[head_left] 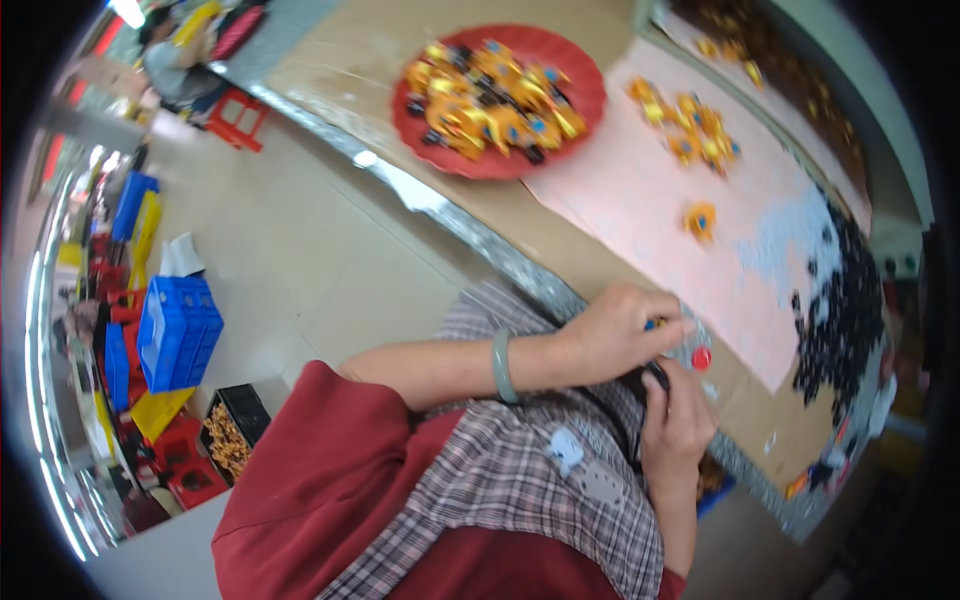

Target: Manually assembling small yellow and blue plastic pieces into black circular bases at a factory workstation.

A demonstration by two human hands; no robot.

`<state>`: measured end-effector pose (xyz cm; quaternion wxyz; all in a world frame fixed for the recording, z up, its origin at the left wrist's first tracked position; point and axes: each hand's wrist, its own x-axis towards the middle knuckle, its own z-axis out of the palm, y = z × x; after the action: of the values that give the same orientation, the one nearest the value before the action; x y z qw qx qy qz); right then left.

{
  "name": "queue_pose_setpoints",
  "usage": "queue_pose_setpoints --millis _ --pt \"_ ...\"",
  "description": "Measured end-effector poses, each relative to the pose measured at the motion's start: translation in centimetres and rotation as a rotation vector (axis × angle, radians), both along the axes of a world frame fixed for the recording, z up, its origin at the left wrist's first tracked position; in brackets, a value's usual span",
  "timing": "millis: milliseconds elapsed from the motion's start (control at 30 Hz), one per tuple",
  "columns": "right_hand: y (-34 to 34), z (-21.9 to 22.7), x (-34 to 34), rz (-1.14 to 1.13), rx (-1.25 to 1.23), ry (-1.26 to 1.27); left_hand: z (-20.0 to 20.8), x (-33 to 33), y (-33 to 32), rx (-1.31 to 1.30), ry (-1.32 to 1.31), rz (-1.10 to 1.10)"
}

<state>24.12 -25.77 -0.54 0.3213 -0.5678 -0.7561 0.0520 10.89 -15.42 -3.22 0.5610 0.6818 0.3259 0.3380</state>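
My left hand [620, 328], with a pale green bangle on its wrist, is closed in a pinch at the table's near edge. A small orange piece with a blue spot [655, 323] shows between its fingers. Just below it, my right hand [680, 420] pinches a small black piece [656, 374]. The two hands nearly touch, and fingers partly hide both pieces. Beyond them, a single orange piece [699, 221] lies on a pink cloth [620, 190], with a group of similar pieces [695, 130] farther off.
A red plate [595, 100] at the back holds many orange and black pieces. Loose black pieces [845, 310] cover the cloth's right end. A red round thing [701, 357] lies by my hands. Blue crates [180, 335] and a black bin of orange pieces [228, 440] stand on the left floor.
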Motion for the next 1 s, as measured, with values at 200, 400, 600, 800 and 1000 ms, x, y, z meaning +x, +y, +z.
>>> queue_pose_setpoints --millis 200,400,600,800,1000 --pt "-0.3 1.5 2.0 -0.135 -0.153 0.148 5.1 -7.3 6.8 0.66 0.188 0.439" --pt "0.3 1.8 3.7 -0.206 -0.13 0.103 6.0 -15.6 10.9 1.138 0.765 0.616" --pt "0.4 0.1 6.8 -0.364 -0.168 0.439 -0.1 -17.6 7.5 0.828 0.411 0.964" --pt "3.9 1.6 9.8 -0.147 -0.173 -0.032 -5.3 -17.4 7.3 0.629 0.219 1.155" --pt "8.8 2.8 7.1 0.006 -0.254 0.091 -6.9 -16.6 7.8 0.591 0.194 1.145"
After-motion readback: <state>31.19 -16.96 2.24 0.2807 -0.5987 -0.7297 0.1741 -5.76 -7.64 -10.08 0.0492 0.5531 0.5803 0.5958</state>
